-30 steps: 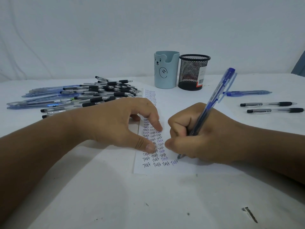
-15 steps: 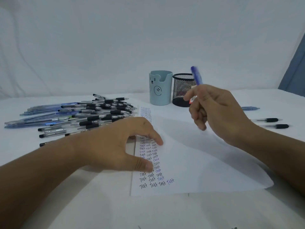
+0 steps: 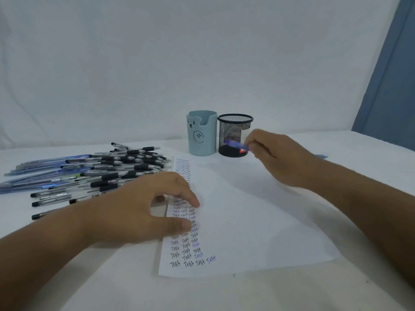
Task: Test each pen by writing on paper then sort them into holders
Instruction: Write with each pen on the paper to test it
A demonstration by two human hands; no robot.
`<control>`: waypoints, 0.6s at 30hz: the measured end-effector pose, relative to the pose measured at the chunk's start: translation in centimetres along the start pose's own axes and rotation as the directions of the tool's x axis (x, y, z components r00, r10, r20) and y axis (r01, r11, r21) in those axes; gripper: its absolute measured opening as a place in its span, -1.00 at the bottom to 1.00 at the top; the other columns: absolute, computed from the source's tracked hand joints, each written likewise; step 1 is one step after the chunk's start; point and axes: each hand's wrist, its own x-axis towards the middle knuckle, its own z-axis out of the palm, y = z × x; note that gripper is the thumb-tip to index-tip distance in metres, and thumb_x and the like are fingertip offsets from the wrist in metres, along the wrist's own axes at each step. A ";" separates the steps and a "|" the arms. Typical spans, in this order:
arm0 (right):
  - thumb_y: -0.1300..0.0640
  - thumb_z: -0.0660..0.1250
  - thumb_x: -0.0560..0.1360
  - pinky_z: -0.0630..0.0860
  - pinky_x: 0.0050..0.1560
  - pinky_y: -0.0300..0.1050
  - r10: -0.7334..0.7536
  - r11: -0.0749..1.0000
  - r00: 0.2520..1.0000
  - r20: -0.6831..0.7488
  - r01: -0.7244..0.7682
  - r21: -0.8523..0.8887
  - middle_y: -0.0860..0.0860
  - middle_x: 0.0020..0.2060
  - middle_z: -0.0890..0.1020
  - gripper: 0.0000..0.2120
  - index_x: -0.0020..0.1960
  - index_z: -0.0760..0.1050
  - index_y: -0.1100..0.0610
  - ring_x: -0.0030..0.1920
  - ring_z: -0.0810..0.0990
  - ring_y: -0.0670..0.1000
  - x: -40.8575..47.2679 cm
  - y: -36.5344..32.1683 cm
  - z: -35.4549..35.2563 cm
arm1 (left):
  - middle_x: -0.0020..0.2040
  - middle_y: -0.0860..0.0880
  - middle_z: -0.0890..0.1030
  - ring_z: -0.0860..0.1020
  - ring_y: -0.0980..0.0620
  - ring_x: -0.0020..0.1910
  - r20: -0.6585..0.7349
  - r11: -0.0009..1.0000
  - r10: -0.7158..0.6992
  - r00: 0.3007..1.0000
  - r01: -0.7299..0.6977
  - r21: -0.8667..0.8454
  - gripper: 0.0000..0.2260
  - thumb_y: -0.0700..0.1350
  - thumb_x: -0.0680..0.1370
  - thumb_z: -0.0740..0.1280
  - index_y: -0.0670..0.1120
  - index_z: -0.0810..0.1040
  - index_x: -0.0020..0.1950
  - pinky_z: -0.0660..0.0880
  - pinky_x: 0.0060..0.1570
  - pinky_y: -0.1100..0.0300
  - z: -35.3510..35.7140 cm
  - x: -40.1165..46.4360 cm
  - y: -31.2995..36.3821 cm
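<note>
Head view: the right hand (image 3: 277,157) pinches a blue pen (image 3: 237,145) between curled fingers, holding it above the table with its long axis roughly level and its free end pointing left, across the front of the black mesh holder (image 3: 235,134). That holder stands just left of and beyond the hand, touching or almost touching the pale blue bear holder (image 3: 202,135) on its left. The right hand is much the nearer to both, so the drop likely means tipping the pen upright over a rim. The left hand (image 3: 143,209) rests with relaxed fingers on the paper (image 3: 247,221), pressing its scribbled left edge, beside the pile of untested pens (image 3: 89,173).
</note>
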 end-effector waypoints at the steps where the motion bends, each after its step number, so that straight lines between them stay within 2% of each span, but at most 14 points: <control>1: 0.20 0.19 0.64 0.29 -0.24 -0.36 0.012 0.997 1.000 0.008 -0.011 -0.074 -0.11 -0.28 0.49 -0.85 0.00 0.52 0.05 -0.27 0.44 -0.19 0.4 1.4 -0.5 | 0.22 0.23 0.55 0.48 0.21 0.31 -0.012 1.000 -0.008 1.000 0.008 0.004 -0.72 0.17 0.41 0.50 0.26 0.65 0.11 0.38 0.28 0.17 0.0 0.2 -0.1; 4: 0.25 0.32 0.57 0.30 -0.19 -0.48 0.146 0.969 0.987 0.068 -0.129 -0.209 -0.12 -0.18 0.55 -0.82 -0.08 0.61 0.01 -0.18 0.49 -0.16 1.0 5.0 -2.3 | 0.20 0.24 0.57 0.50 0.21 0.28 -0.038 1.000 0.001 0.999 0.000 0.019 -0.73 0.20 0.40 0.49 0.26 0.66 0.09 0.39 0.23 0.19 0.1 0.5 -0.2; 7: 0.23 0.41 0.53 0.32 -0.19 -0.38 0.262 0.932 0.957 0.127 -0.217 -0.292 -0.20 -0.20 0.56 -0.82 -0.12 0.65 -0.03 -0.19 0.49 -0.21 0.9 7.2 -3.7 | 0.17 0.21 0.60 0.54 0.16 0.24 -0.067 0.999 0.021 0.998 -0.019 0.027 -0.77 0.17 0.41 0.50 0.24 0.67 0.05 0.45 0.17 0.17 0.0 0.5 -0.3; 10: 0.18 0.45 0.51 0.40 -0.05 -0.20 0.332 0.897 0.935 0.128 -0.271 -0.350 -0.20 -0.15 0.58 -0.84 -0.13 0.65 -0.08 -0.12 0.54 -0.11 0.7 8.1 -4.6 | 0.11 0.17 0.65 0.59 0.09 0.17 -0.142 0.997 0.069 0.987 -0.062 0.051 -0.84 0.14 0.47 0.51 0.23 0.68 0.03 0.51 0.06 0.22 -0.4 0.5 -0.4; 13: 0.15 0.47 0.50 0.45 0.04 -0.12 0.375 0.868 0.921 0.108 -0.307 -0.391 -0.16 -0.09 0.56 -0.89 -0.08 0.65 -0.07 0.01 0.54 -0.01 0.5 8.3 -4.9 | 0.01 0.17 0.67 0.62 0.10 0.05 -0.212 0.992 0.066 0.975 -0.042 0.117 -0.87 0.15 0.47 0.46 0.24 0.66 0.00 0.52 -0.06 0.27 -1.5 0.4 -0.6; 14: 0.18 0.47 0.49 0.46 0.07 -0.10 0.380 0.863 0.920 0.098 -0.314 -0.397 -0.13 -0.05 0.56 -0.86 -0.05 0.64 -0.07 0.03 0.54 -0.01 0.5 8.3 -4.9 | -0.05 0.17 0.68 0.62 0.10 -0.02 -0.237 0.989 0.053 0.970 -0.019 0.146 -0.88 0.09 0.47 0.49 0.25 0.66 -0.02 0.51 -0.12 0.30 -2.2 0.2 -0.6; 16: 0.32 0.40 0.46 0.49 0.06 -0.07 0.355 0.879 0.930 0.092 -0.299 -0.373 -0.11 0.01 0.56 -0.71 -0.03 0.60 -0.08 0.04 0.53 0.01 0.5 8.1 -4.6 | -0.17 0.14 0.67 0.61 0.10 -0.16 -0.277 0.978 0.006 0.961 0.052 0.203 -0.75 -0.16 0.44 0.53 0.22 0.67 -0.09 0.47 -0.23 0.39 -3.8 -0.3 -1.0; 18: 0.41 0.31 0.41 0.45 -0.03 -0.11 0.284 0.923 0.954 0.099 -0.245 -0.297 -0.12 -0.01 0.55 -0.60 -0.04 0.57 -0.09 0.04 0.53 0.02 0.5 7.1 -4.0 | -0.26 0.11 0.65 0.57 0.12 -0.29 -0.268 0.958 -0.100 0.958 0.165 0.233 -0.71 -0.26 0.40 0.53 0.17 0.69 -0.16 0.41 -0.30 0.43 -5.8 -1.1 -1.4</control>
